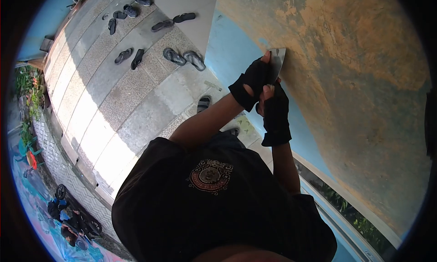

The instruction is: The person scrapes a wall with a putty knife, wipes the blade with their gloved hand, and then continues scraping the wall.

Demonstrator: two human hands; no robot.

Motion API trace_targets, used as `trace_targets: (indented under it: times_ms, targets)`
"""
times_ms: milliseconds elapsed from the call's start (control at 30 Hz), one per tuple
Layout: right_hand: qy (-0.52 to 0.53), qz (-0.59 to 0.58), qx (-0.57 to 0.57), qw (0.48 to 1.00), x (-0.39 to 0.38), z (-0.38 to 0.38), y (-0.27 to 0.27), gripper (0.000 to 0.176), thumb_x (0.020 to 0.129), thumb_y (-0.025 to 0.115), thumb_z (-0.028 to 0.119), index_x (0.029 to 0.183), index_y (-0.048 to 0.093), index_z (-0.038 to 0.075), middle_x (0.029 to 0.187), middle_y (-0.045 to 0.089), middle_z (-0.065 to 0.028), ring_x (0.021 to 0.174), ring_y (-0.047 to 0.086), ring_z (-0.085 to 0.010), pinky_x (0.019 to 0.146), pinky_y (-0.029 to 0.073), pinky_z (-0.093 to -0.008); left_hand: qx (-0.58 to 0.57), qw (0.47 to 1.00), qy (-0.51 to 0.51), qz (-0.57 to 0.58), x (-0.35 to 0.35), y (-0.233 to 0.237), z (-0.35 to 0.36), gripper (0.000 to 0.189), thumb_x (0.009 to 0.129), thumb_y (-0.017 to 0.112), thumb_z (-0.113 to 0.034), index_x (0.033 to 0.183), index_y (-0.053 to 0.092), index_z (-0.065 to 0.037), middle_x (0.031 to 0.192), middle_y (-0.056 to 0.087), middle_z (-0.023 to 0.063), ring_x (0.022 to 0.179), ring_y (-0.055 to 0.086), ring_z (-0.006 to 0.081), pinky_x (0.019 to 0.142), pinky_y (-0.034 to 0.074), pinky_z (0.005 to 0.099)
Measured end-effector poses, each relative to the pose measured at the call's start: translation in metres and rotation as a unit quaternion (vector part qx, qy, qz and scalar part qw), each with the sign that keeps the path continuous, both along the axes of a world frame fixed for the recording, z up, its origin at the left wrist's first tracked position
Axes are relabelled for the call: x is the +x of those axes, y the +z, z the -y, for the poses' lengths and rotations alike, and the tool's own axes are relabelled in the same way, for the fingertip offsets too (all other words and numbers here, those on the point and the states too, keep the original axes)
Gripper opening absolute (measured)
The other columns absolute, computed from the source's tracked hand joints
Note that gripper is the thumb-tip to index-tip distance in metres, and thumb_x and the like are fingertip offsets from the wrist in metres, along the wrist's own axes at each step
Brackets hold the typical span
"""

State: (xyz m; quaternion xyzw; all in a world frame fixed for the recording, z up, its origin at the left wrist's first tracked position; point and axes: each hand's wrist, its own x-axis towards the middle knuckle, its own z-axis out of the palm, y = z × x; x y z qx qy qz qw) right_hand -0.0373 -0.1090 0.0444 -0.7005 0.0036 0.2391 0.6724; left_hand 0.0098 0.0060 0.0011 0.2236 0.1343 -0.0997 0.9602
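A putty knife [276, 65] has its wide metal blade up against a patchy tan and grey wall [359, 80], close to where light blue paint [236, 43] begins. My right hand [275, 111], in a black fingerless glove, is closed around the lower end of the tool, and the handle is hidden in the grip. Just above it, my left hand [252, 82], gloved the same way, is closed at the side of the blade with a fingertip along its edge. The hands are close together and overlap in view.
Several sandals [174, 56] lie scattered on the tiled floor [136, 93] to the left. A motorbike [79, 216] and a person [69, 234] are at the lower left beyond a paved strip. Plants [34, 91] line the left edge; more greenery [364, 228] shows below the wall.
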Motion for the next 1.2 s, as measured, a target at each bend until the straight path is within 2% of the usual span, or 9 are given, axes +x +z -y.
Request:
trace_targets:
  times_ms: [300,367,500,633,700,833,900,1133,1200]
  targets:
    - [-0.036,0.023,-0.036,0.998,-0.003,-0.010,0.001,0.021,0.099,0.059,0.023,0.105,0.062,0.003,0.068,0.053,0.0039,0.058,0.049,-0.0050,0.051,0.040,-0.0232,0.012,1.000,0.014,-0.002,-0.004,-0.002,0.004,0.052,0.098,0.047,-0.061,0.094,0.059,-0.010,0.071,0.063,0.0079,0.057,0.062,0.0199,0.053,0.051,0.0305]
    - [-0.014,0.189,-0.144,0.971,0.003,-0.022,0.003,0.019,0.099,0.060,0.022,0.102,0.064,0.003,0.069,0.055,0.0032,0.060,0.051,-0.0057,0.054,0.041,-0.0240,-0.015,1.000,-0.019,0.015,-0.001,-0.015,-0.008,0.053,0.098,0.047,-0.061,0.092,0.059,-0.010,0.071,0.063,0.0079,0.058,0.062,0.0200,0.053,0.051,0.0309]
    - [-0.058,0.010,-0.063,0.996,-0.007,-0.014,0.005,0.018,0.097,0.064,0.020,0.102,0.064,0.003,0.073,0.057,0.0025,0.064,0.052,-0.0064,0.058,0.043,-0.0248,-0.017,0.999,-0.015,0.036,0.002,-0.012,-0.003,0.054,0.098,0.046,-0.062,0.087,0.059,-0.011,0.071,0.062,0.0075,0.061,0.061,0.0197,0.053,0.051,0.0322]
    - [-0.038,0.091,-0.143,0.985,-0.003,-0.020,-0.004,0.018,0.097,0.064,0.020,0.102,0.064,0.003,0.072,0.056,0.0028,0.063,0.051,-0.0050,0.055,0.042,-0.0232,-0.050,0.998,-0.026,0.027,0.000,-0.017,-0.007,0.051,0.099,0.047,-0.060,0.088,0.059,-0.012,0.070,0.061,0.0068,0.062,0.060,0.0185,0.053,0.050,0.0313]
    - [-0.054,0.065,-0.049,0.995,-0.007,-0.019,0.000,0.017,0.098,0.063,0.020,0.100,0.063,0.004,0.072,0.057,0.0021,0.062,0.051,-0.0043,0.055,0.041,-0.0222,-0.057,0.998,-0.011,0.022,0.001,-0.007,-0.007,0.050,0.099,0.046,-0.059,0.088,0.059,-0.012,0.069,0.060,0.0061,0.062,0.060,0.0175,0.055,0.050,0.0304]
    - [-0.063,0.003,-0.041,0.997,-0.007,-0.022,0.003,0.015,0.098,0.061,0.019,0.096,0.062,0.004,0.071,0.056,0.0020,0.059,0.051,-0.0050,0.052,0.041,-0.0227,-0.096,0.994,-0.027,0.036,0.001,-0.011,-0.010,0.048,0.099,0.047,-0.058,0.090,0.060,-0.013,0.068,0.061,0.0063,0.062,0.061,0.0174,0.053,0.050,0.0299]
    - [-0.060,0.085,-0.082,0.991,-0.006,-0.029,0.001,0.016,0.100,0.057,0.020,0.090,0.056,0.007,0.062,0.048,0.0050,0.048,0.042,-0.0041,0.043,0.032,-0.0221,-0.077,0.996,-0.035,0.020,-0.002,-0.008,-0.009,0.048,0.100,0.047,-0.058,0.090,0.060,-0.013,0.069,0.061,0.0063,0.061,0.061,0.0175,0.053,0.050,0.0299]
    - [-0.080,0.031,-0.051,0.995,-0.016,-0.026,0.010,0.015,0.099,0.058,0.019,0.090,0.056,0.007,0.063,0.049,0.0046,0.047,0.043,-0.0045,0.042,0.033,-0.0223,-0.095,0.993,-0.061,0.039,-0.002,-0.003,-0.017,0.050,0.099,0.047,-0.060,0.092,0.060,-0.012,0.071,0.064,0.0083,0.058,0.060,0.0181,0.054,0.051,0.0302]
    - [-0.092,0.015,-0.074,0.993,-0.013,-0.025,0.008,0.014,0.096,0.063,0.017,0.095,0.062,0.003,0.070,0.055,0.0023,0.056,0.050,-0.0064,0.050,0.041,-0.0242,-0.074,0.996,-0.051,0.013,-0.003,0.006,-0.016,0.049,0.099,0.047,-0.059,0.092,0.060,-0.012,0.070,0.063,0.0084,0.058,0.061,0.0183,0.053,0.050,0.0301]
